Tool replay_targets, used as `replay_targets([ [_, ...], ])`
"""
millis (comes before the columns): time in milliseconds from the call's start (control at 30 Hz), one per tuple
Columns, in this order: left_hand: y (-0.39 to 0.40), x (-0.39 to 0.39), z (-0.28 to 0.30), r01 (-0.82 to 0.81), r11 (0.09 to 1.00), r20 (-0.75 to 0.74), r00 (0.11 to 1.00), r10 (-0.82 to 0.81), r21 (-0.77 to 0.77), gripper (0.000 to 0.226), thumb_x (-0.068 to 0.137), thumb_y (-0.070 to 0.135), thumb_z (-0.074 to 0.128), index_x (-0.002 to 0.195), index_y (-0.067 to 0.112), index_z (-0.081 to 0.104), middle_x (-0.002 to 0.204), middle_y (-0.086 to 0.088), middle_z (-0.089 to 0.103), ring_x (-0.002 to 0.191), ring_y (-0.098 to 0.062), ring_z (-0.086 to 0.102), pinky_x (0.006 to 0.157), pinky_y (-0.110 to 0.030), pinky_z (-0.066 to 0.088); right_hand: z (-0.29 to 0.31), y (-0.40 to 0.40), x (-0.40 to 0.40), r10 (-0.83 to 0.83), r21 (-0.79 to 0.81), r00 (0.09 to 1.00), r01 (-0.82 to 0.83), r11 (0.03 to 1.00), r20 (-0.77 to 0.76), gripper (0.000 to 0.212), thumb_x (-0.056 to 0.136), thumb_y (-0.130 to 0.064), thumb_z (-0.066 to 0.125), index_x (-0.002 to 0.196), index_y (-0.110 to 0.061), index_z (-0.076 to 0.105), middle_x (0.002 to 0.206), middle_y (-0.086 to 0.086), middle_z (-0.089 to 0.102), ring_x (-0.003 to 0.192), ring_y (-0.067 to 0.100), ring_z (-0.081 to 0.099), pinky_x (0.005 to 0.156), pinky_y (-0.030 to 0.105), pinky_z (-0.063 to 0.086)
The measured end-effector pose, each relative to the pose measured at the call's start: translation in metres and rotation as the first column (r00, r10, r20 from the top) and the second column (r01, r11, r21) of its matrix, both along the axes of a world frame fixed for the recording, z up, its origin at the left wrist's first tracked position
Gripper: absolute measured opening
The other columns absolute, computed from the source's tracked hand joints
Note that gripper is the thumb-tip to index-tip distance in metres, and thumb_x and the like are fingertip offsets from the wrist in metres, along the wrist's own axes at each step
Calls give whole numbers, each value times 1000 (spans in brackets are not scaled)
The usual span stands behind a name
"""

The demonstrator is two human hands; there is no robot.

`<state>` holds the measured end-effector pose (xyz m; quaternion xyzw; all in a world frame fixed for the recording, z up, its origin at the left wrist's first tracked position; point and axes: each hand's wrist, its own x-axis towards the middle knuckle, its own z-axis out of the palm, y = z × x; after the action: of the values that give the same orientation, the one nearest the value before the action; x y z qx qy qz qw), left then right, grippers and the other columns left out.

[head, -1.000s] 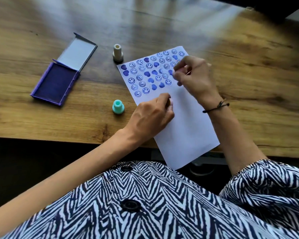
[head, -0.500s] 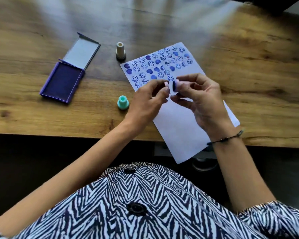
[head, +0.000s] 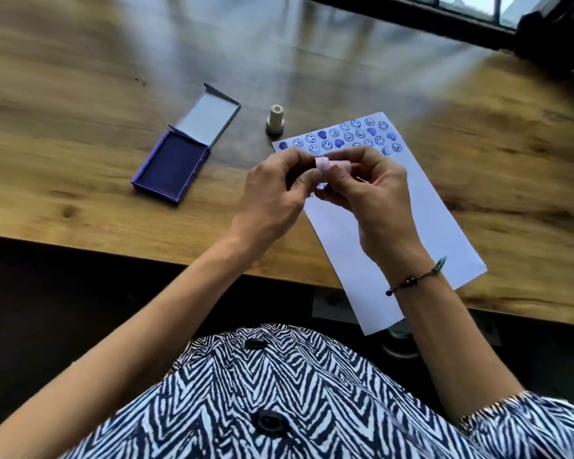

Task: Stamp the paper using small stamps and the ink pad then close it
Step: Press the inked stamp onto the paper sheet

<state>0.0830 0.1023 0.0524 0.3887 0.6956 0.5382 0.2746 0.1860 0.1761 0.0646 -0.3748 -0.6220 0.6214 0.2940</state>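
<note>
The small pink stamp (head: 322, 165) sits raised above the paper (head: 378, 233), pinched between your left hand (head: 272, 197) and right hand (head: 375, 200). The fingertips of both hands curl round it and meet over it, so most of its body is hidden; which end carries the inked face cannot be told. Judge it light, rigid and smooth-sided plastic: it needs only a gentle pinch on the barrel, and the wet face is best kept off your skin and off the sheet until you aim it.

The paper lies flat at an angle, its near corner overhanging the edge of the wooden table (head: 80, 134). Its far end carries rows of blue smiley and heart prints; the near part is blank. Expect the thin sheet to slide or lift with the stamp unless one hand presses it down.

The cream stamp (head: 275, 120) stands upright just beyond the paper's far left corner, apart from it. The ink pad (head: 171, 167) rests well to the left, its lid (head: 209, 119) folded back and lying open. The lid looks thin and hinged; take it by its free edge to swing it shut.
</note>
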Motion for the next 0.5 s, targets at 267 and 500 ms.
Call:
replay_targets([
  [267, -15, -51, -6, -269, 950, -168, 955, 243, -160, 25, 86, 14, 56, 110, 7, 61, 111, -13, 67, 103, -22, 62, 92, -29, 48, -19, 29, -87, 6, 616, 820, -435, 657, 572, 17, 77, -12, 60, 93, -6, 60, 94, 15, 67, 87, 32, 61, 74, 37, 47],
  [500, -31, -52, -18, -308, 936, -35, 951, 307, -169, 26, 83, 10, 57, 108, 9, 63, 108, -10, 69, 100, -17, 64, 96, -37, 49, -27, 24, -101, -85, 625, 671, -628, 464, 737, 19, 86, -12, 47, 103, -4, 49, 111, 21, 53, 92, 41, 57, 68, 42, 45],
])
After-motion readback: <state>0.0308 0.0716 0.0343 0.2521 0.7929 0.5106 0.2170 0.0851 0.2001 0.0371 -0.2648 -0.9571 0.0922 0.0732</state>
